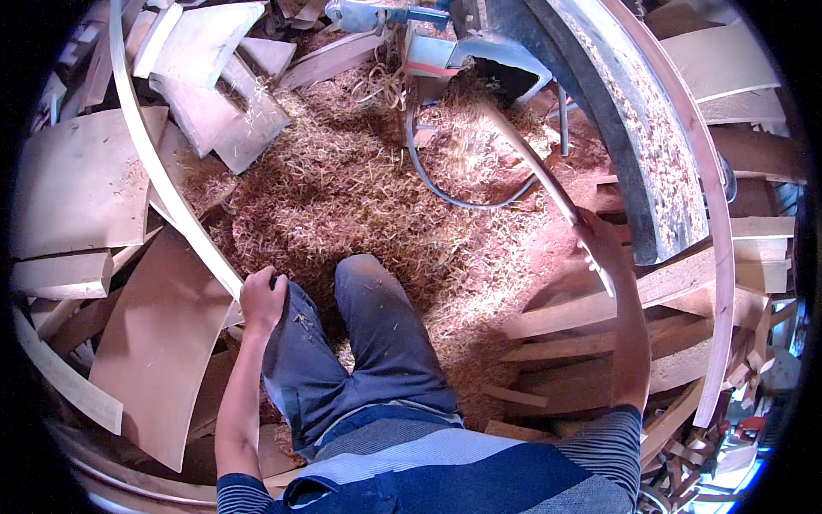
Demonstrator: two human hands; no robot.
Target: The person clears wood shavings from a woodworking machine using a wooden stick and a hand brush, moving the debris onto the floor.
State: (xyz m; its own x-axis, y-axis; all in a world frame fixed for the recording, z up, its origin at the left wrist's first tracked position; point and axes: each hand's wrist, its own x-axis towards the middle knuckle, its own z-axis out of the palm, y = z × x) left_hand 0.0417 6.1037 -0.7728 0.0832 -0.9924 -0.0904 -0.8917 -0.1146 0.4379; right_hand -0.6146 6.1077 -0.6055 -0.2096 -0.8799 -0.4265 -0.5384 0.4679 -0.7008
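My right hand (597, 240) is wrapped around a slim, slightly curved wooden stick (535, 163). The stick's far end reaches the shavings beneath the machine's dark opening, and its pale near end sticks out below my fingers. My left hand (264, 300) is closed beside my left knee, around the near end of a long pale wooden strip (158, 176). That strip runs up to the far left; my fingers partly hide its end. Between my hands and the machine lies a heap of curly wood shavings (342, 184).
A blue machine (514, 51) with a sawdust-covered curved panel (659, 163) stands at the far right. A hose (467, 204) loops below it. Curved boards (81, 184) are stacked at left, more planks (599, 304) at right. A long strip (717, 223) arcs along the right side.
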